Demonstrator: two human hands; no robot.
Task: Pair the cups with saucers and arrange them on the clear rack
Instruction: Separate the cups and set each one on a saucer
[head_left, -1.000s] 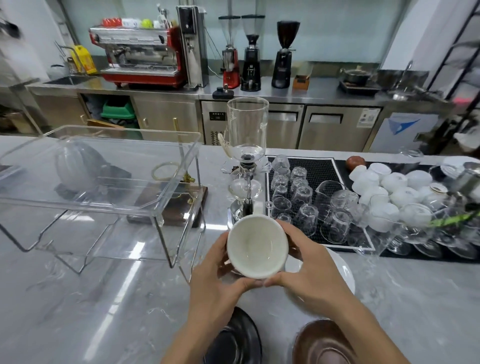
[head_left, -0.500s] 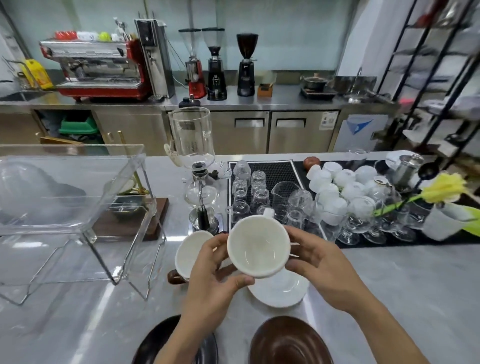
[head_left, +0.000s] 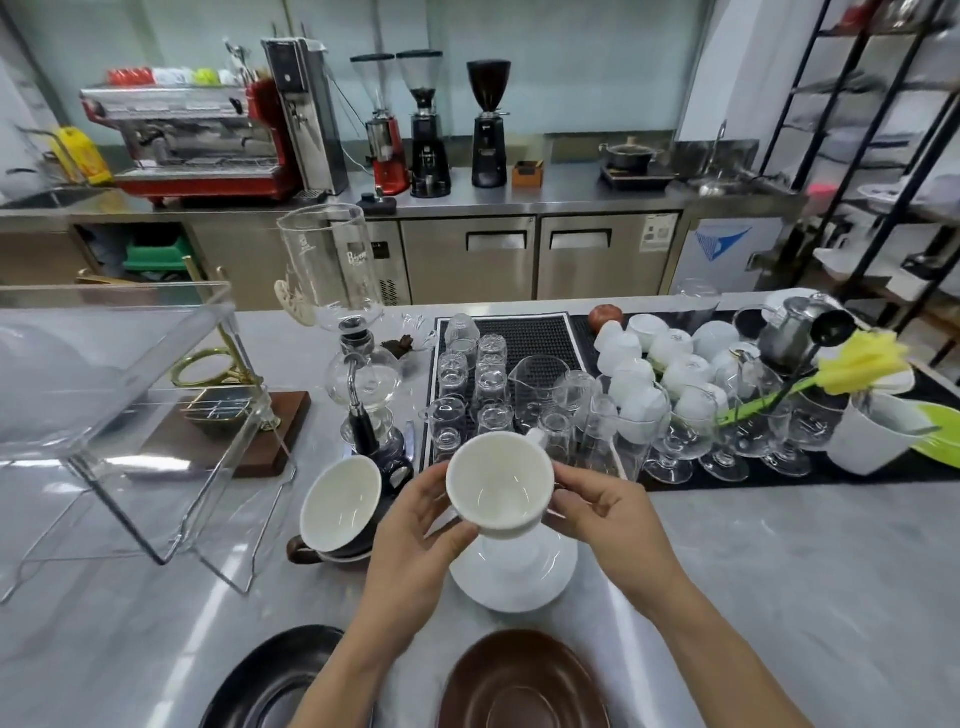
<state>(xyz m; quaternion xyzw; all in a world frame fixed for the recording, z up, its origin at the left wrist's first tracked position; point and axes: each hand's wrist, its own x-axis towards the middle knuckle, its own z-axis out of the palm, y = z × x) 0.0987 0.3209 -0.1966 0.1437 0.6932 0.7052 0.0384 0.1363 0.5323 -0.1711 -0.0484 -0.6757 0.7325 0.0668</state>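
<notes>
A white cup (head_left: 498, 480) hangs tilted toward me just above a white saucer (head_left: 519, 577) on the grey counter. My left hand (head_left: 415, 525) grips its left side and my right hand (head_left: 605, 512) grips its right side. Left of them a second cup (head_left: 340, 501), white inside and dark outside, leans on a dark saucer. A black saucer (head_left: 270, 680) and a brown saucer (head_left: 519, 680) lie at the near edge. The clear rack (head_left: 130, 415) stands at the left.
A glass siphon brewer (head_left: 358, 364) stands behind the cups. A black mat (head_left: 524, 332) holds several glasses, white cups and stemmed glasses (head_left: 680, 441). A white jug with a yellow flower (head_left: 872, 431) is at the right. A wooden tray (head_left: 223, 431) sits behind the rack.
The view has swung right, so the rack slid left and the dark-sided cup and white saucer came into sight. Both hands keep the white cup, now lower over the saucer.
</notes>
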